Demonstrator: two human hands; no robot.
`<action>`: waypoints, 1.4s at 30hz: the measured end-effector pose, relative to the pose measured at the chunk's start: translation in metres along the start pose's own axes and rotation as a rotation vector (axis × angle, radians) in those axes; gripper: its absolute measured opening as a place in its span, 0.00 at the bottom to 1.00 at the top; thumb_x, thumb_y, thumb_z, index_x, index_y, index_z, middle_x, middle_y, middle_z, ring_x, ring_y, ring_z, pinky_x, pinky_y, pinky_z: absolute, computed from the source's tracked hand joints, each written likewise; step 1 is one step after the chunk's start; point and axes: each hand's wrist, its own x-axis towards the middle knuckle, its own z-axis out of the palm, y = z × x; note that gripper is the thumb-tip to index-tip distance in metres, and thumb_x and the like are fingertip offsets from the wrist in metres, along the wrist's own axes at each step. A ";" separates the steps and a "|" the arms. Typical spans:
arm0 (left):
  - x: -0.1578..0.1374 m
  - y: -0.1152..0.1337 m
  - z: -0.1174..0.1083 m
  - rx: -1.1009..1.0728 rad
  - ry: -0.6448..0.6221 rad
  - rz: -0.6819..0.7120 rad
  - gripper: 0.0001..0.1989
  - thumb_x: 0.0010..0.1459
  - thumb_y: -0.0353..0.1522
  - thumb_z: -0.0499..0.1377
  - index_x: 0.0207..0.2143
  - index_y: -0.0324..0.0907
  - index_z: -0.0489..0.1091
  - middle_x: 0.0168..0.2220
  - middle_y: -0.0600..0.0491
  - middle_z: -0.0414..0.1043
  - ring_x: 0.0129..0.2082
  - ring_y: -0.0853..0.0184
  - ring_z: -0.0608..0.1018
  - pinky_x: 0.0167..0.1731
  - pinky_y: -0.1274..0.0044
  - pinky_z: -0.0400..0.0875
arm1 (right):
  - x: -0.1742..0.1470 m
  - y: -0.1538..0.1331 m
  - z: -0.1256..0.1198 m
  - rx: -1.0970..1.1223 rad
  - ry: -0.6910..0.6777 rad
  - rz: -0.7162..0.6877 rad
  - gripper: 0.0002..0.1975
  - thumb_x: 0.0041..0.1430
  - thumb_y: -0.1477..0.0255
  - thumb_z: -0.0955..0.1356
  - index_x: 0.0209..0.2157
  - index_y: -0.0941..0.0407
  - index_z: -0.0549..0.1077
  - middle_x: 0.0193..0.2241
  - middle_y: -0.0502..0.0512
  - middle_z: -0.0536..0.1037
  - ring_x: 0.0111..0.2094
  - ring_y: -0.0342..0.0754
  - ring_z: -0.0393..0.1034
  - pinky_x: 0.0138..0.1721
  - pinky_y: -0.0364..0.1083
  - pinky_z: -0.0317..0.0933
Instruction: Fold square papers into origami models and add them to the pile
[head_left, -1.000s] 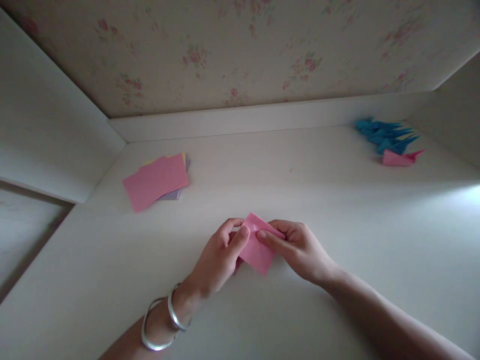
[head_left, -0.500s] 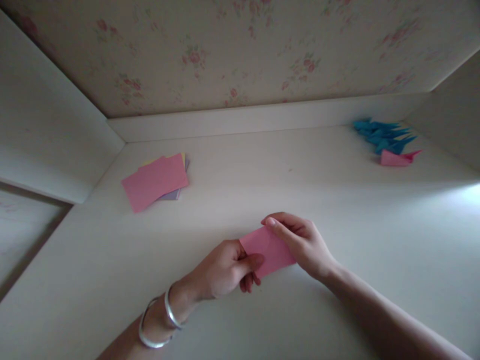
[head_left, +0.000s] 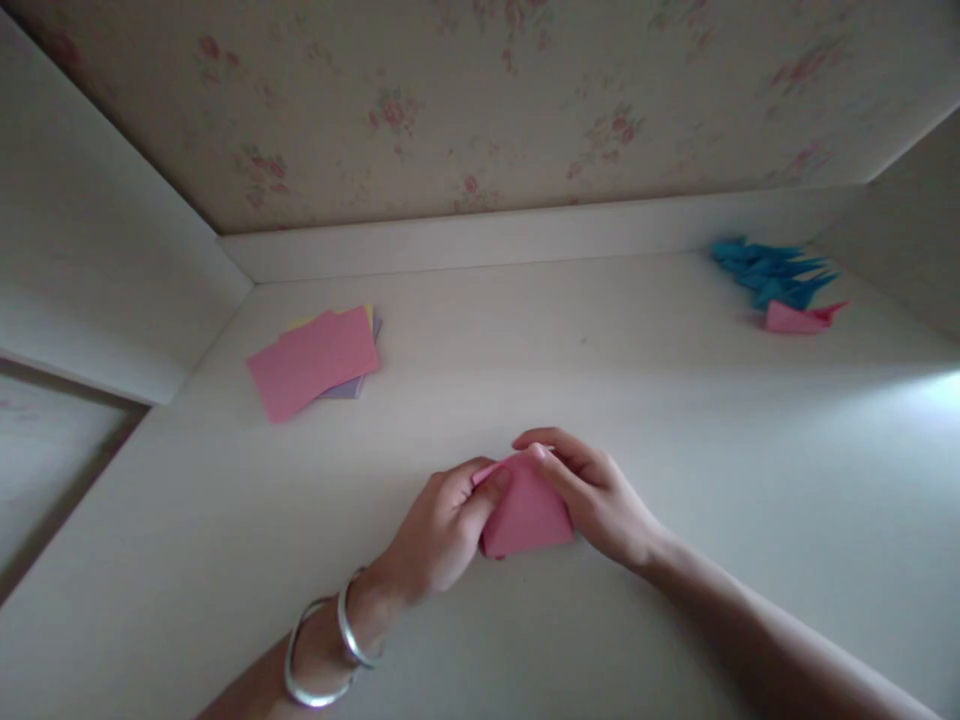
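A folded piece of pink paper [head_left: 531, 512] is held between both hands, just over the white tabletop. My left hand [head_left: 450, 525] grips its left edge, thumb pressed on the upper left corner and the other fingers mostly hidden behind. My right hand [head_left: 592, 495] pinches the top right edge, with the thumb at the front and the fingers curled behind. Two silver bangles [head_left: 349, 625] circle my left wrist.
At the left of the white tabletop [head_left: 480, 350] lies a loose stack of pink, yellow and purple paper sheets [head_left: 319, 360]. Several blue folded paper figures [head_left: 780, 275] and one pink folded figure [head_left: 799, 318] sit at the back right. A flower-patterned wall [head_left: 450, 120] rises behind.
The pink paper has been turned in the hands and its upper left corner bends inward. My left thumb has moved up from the lower edge to that corner; my right hand shifted slightly left.
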 end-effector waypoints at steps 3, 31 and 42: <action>-0.001 -0.001 0.001 -0.042 -0.012 -0.038 0.20 0.67 0.46 0.50 0.31 0.42 0.68 0.24 0.55 0.66 0.23 0.69 0.69 0.23 0.79 0.63 | -0.002 0.001 0.001 -0.066 -0.018 0.046 0.23 0.66 0.52 0.60 0.27 0.55 0.67 0.22 0.48 0.67 0.23 0.42 0.60 0.22 0.41 0.53; 0.004 -0.005 -0.012 0.132 0.387 0.077 0.15 0.68 0.41 0.50 0.42 0.43 0.72 0.43 0.50 0.76 0.43 0.64 0.76 0.43 0.75 0.68 | 0.001 -0.007 -0.002 0.336 -0.263 0.032 0.23 0.61 0.58 0.69 0.51 0.58 0.72 0.33 0.55 0.79 0.32 0.46 0.71 0.33 0.44 0.62; -0.003 0.000 -0.015 -0.153 0.164 0.140 0.15 0.65 0.35 0.57 0.52 0.44 0.72 0.58 0.47 0.71 0.55 0.60 0.73 0.50 0.73 0.71 | 0.006 -0.004 -0.010 0.697 -0.031 0.202 0.19 0.53 0.68 0.74 0.48 0.55 0.75 0.30 0.51 0.78 0.30 0.44 0.69 0.32 0.43 0.61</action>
